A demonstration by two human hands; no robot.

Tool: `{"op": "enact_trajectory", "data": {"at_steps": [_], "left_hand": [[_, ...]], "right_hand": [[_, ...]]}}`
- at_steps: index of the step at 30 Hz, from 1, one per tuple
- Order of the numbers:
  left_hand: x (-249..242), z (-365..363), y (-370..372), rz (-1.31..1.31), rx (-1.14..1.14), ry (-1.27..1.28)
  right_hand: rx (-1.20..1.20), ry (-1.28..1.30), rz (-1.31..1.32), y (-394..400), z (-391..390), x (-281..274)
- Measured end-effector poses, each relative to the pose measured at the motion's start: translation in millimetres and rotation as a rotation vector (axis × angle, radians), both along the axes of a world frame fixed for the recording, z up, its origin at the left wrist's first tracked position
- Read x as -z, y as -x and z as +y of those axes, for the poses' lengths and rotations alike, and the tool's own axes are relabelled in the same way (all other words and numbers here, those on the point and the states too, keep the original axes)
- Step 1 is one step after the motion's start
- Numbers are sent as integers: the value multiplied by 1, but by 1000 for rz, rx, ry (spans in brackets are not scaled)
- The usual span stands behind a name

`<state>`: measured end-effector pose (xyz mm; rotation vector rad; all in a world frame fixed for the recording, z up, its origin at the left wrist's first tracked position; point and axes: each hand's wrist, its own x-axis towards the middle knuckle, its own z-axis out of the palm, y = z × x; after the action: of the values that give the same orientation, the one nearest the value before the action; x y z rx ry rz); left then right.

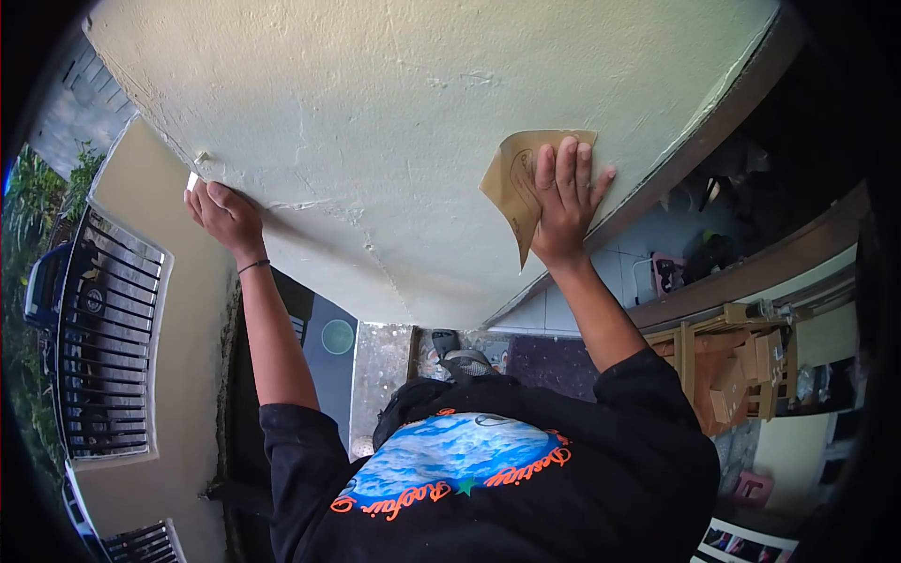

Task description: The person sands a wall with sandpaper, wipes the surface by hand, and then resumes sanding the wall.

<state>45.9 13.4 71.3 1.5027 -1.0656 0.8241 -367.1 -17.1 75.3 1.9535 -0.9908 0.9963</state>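
Observation:
A pale, rough plastered wall (347,122) fills the view in front of me. My right hand (566,202) presses a brown sheet of sandpaper (511,183) flat against it, fingers stretched upward over the sheet. The sheet's left side curls away from the plaster, and faint printing shows on its back. At the wall's left edge my left hand (225,218) is closed, its fingers curled round the edge and their tips hidden. A small chipped lump (204,157) sticks out just above that hand. Cracks and uneven patches (352,214) run across the plaster between both hands.
Down at the left stands a lower wall with a black metal railing (111,328), a vehicle beyond it. A round green object (338,337) lies below. To the right are a wooden rack with cardboard boxes (732,385), a tiled floor (615,277) and a pink stool (752,489).

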Motion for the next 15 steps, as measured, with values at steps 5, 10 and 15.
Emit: {"op": "enact_trajectory", "data": {"at_steps": [5, 10, 15], "left_hand": [[1, 1, -3, 7, 7, -21], [-2, 0, 0, 13, 9, -3], [-4, 4, 0, -7, 17, -21]], "right_hand": [[-2, 160, -367, -5, -7, -82], [-109, -38, -162, -30, 7, -10], [-40, 28, -305, 5, 4, -46]]}}
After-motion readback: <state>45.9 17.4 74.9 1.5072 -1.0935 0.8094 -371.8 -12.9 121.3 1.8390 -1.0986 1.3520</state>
